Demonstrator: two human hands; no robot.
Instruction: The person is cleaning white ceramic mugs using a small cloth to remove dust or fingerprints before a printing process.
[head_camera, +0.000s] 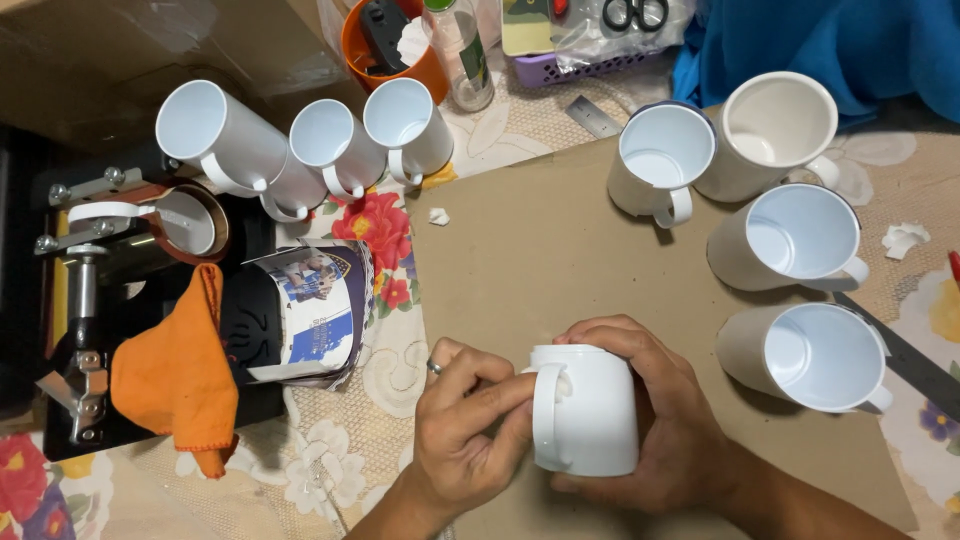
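Note:
A white mug (590, 420) lies on its side over the brown cardboard sheet (540, 250), its handle turned toward the left. My right hand (660, 420) wraps around its body from the right and grips it. The fingers of my left hand (465, 425), which wears a ring, pinch at the mug's handle and side. Whether anything small sits between those fingertips is hidden.
Several white mugs (790, 240) stand at the right and three more (330, 140) at the upper left. A mug press (120, 250) with an orange cloth (175, 375) and a printed paper wrap (320, 310) sits left. An orange cup (395, 45), bottle, basket and metal ruler (900, 350) lie around.

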